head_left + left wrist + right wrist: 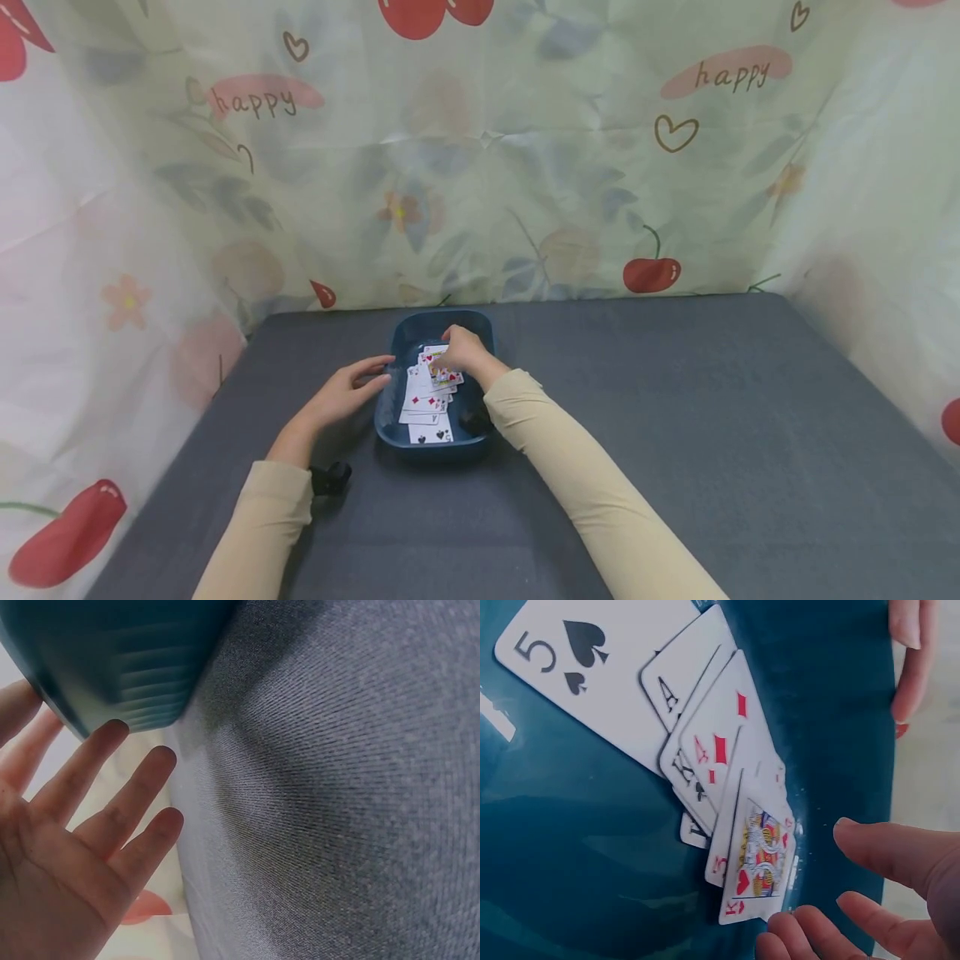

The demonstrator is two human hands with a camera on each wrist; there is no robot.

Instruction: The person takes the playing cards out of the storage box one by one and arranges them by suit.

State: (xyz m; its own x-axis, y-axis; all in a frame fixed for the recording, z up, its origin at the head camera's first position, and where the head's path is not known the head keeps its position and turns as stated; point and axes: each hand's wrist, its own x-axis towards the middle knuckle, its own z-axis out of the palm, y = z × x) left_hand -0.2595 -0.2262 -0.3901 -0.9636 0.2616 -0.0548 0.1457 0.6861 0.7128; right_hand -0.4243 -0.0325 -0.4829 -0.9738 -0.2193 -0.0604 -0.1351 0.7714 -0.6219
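Observation:
A dark blue tray [435, 450] holds several overlapping playing cards [422, 402], lying face up in a loose row. On top at one end is the king of hearts [763, 851]; the five of spades [570, 664] lies at the other end. Over the far part of the cards hovers my right hand [467, 353]. Its thumb [889, 851] stands apart from the bent fingers, whose tips are close to the king's edge; nothing shows between them. At the tray's left side, my left hand [343, 395] has its fingers spread, with thumb and index at the rim.
Dark grey cloth [675, 433] covers the table, stretching widely to the right of the tray. A patterned curtain [525, 167] hangs behind and on both sides. A black wrist camera [332, 478] sits on the left wrist.

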